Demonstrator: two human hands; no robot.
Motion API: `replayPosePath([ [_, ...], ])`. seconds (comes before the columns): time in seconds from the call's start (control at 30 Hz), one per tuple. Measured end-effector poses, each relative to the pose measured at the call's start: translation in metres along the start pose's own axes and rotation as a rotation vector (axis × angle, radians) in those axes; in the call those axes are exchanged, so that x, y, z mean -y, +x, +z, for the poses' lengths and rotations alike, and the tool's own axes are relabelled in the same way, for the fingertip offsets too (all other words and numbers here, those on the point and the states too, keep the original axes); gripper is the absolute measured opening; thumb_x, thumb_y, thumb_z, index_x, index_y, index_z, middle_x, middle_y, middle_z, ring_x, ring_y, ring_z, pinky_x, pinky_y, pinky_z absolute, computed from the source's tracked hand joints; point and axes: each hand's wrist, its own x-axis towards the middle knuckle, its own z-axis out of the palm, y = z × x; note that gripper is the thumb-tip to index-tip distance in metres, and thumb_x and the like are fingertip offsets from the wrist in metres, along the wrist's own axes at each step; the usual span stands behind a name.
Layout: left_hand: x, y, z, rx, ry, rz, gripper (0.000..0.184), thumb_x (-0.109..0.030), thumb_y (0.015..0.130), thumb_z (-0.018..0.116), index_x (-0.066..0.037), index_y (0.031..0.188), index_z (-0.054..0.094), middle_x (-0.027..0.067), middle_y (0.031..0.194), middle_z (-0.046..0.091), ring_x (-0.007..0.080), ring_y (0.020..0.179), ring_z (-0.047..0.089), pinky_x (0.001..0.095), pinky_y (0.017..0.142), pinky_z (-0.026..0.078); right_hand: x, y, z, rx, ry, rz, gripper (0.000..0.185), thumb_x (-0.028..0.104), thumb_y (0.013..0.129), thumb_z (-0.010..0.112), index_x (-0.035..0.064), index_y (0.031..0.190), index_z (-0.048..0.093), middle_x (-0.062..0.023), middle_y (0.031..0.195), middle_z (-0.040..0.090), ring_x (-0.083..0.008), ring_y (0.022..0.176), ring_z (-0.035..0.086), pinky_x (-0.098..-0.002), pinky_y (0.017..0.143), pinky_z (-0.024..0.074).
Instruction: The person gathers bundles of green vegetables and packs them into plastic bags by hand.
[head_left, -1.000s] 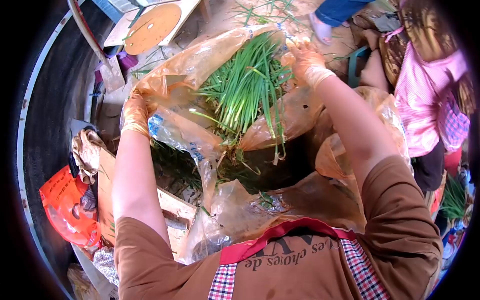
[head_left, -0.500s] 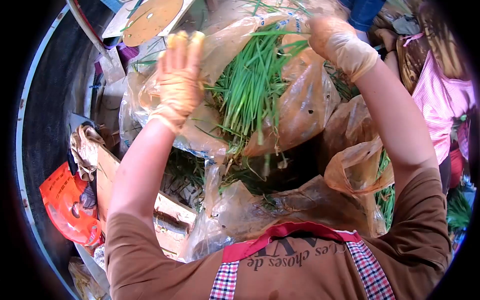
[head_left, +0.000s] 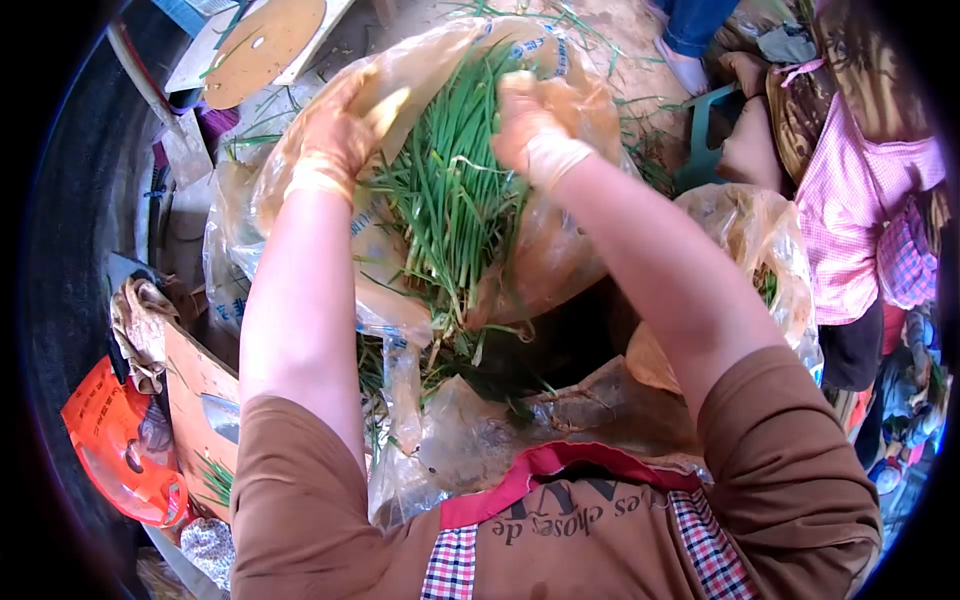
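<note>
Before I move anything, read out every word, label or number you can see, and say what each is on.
"es choses de": brown shirt, upside down; first letter unclear.
Larger letters, same shirt: partly covered by the red apron band, unreadable.
Blue print, plastic bag around the green stalks: too small and blurred.
Dark print, orange-red bag: too blurred.

The left hand [head_left: 342, 135], which was at the bag's left rim one second ago, is now higher, left of the scallions [head_left: 455, 190]; its fingers, straight half a second ago, are now bent. The right hand [head_left: 524, 128] has come from the upper right to the upper middle of the frame, beside the leaves. Leaves that leaned over the plastic bag [head_left: 585, 110] to the right now point upward.
</note>
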Motion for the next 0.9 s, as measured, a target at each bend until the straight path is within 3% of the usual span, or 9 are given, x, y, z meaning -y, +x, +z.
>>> replayPosePath([
  [0.17,-0.08,0.007,0.037,0.186,-0.081,0.495,0.032,-0.01,0.096,0.034,0.009,0.121,0.036,0.0236,0.133,0.038,0.0478,0.12,0.039,0.0565,0.102,0.035,-0.111,0.029,0.023,0.184,-0.147,0.488,0.067,0.04,0.081,0.062,0.0056,0.134,0.037,-0.0184,0.125,0.053,-0.0255,0.106,0.058,-0.0391,0.089,0.0463],
  [0.23,-0.118,0.046,0.002,0.148,-0.256,0.373,0.04,-0.012,0.096,0.033,0.014,0.127,0.029,0.0288,0.136,0.033,0.0474,0.126,0.031,0.0569,0.107,0.025,-0.116,0.023,-0.019,0.48,-0.452,0.309,0.048,0.035,0.081,0.062,0.0074,0.12,0.055,-0.0171,0.119,0.058,-0.0284,0.107,0.058,-0.0399,0.086,0.0471],
  [0.33,-0.136,0.059,-0.017,0.216,-0.352,0.321,0.043,-0.01,0.095,0.033,0.013,0.13,0.027,0.027,0.139,0.031,0.0464,0.129,0.027,0.0568,0.109,0.02,-0.138,0.025,-0.026,0.376,-0.421,0.386,0.034,0.026,0.079,0.061,0.0113,0.109,0.064,-0.0156,0.111,0.062,-0.0297,0.106,0.058,-0.0392,0.086,0.0471],
  [0.43,-0.151,0.066,-0.022,0.121,-0.394,0.372,0.044,-0.006,0.091,0.036,0.012,0.13,0.029,0.0266,0.139,0.032,0.0446,0.129,0.028,0.0539,0.11,0.021,-0.122,0.021,-0.032,0.238,-0.334,0.265,0.04,0.021,0.076,0.06,0.0142,0.116,0.061,-0.0138,0.111,0.062,-0.0293,0.105,0.058,-0.0387,0.088,0.0461],
  [0.5,-0.154,0.049,0.004,0.085,-0.295,0.375,0.043,-0.007,0.091,0.037,0.008,0.131,0.031,0.023,0.137,0.036,0.0417,0.128,0.032,0.0499,0.11,0.023,-0.093,0.011,-0.037,0.004,-0.367,-0.133,0.043,0.02,0.076,0.06,0.0143,0.118,0.059,-0.0145,0.113,0.06,-0.0281,0.105,0.058,-0.0381,0.089,0.0459],
  [0.57,-0.151,0.031,0.03,0.042,-0.199,0.377,0.043,-0.008,0.091,0.037,0.004,0.132,0.034,0.0194,0.136,0.04,0.0388,0.126,0.035,0.0458,0.109,0.025,-0.076,0.0,-0.006,0.101,-0.096,-0.459,0.042,0.018,0.076,0.059,0.0145,0.118,0.058,-0.0138,0.118,0.058,-0.0285,0.11,0.055,-0.0402,0.093,0.0436],
  [0.6,-0.15,0.023,0.04,0.022,-0.154,0.38,0.043,-0.008,0.091,0.038,0.002,0.132,0.035,0.0175,0.136,0.042,0.0373,0.126,0.037,0.0438,0.109,0.026,-0.061,0.004,0.012,0.341,-0.34,-0.343,0.045,0.019,0.078,0.058,0.0173,0.123,0.054,-0.0116,0.124,0.054,-0.0282,0.117,0.05,-0.0431,0.1,0.0371],
  [0.77,-0.153,0.02,0.015,-0.052,0.017,0.384,0.041,-0.012,0.09,0.047,0.004,0.127,0.042,0.0151,0.121,0.051,0.0277,0.11,0.048,0.0352,0.096,0.036,-0.127,-0.002,-0.016,0.485,-0.855,0.275,0.041,0.029,0.088,0.052,0.0155,0.127,0.054,-0.0061,0.135,0.048,-0.0265,0.124,0.044,-0.0531,0.103,0.0259],
  [0.9,-0.151,0.011,-0.02,-0.159,0.371,0.414,0.04,-0.015,0.089,0.055,0.006,0.122,0.047,0.0131,0.109,0.058,0.0199,0.097,0.057,0.0282,0.085,0.044,-0.183,0.01,-0.077,0.423,-1.047,0.455,0.052,0.039,0.082,0.06,0.0132,0.127,0.054,-0.0079,0.134,0.048,-0.0292,0.129,0.039,-0.0549,0.107,0.0173],
])
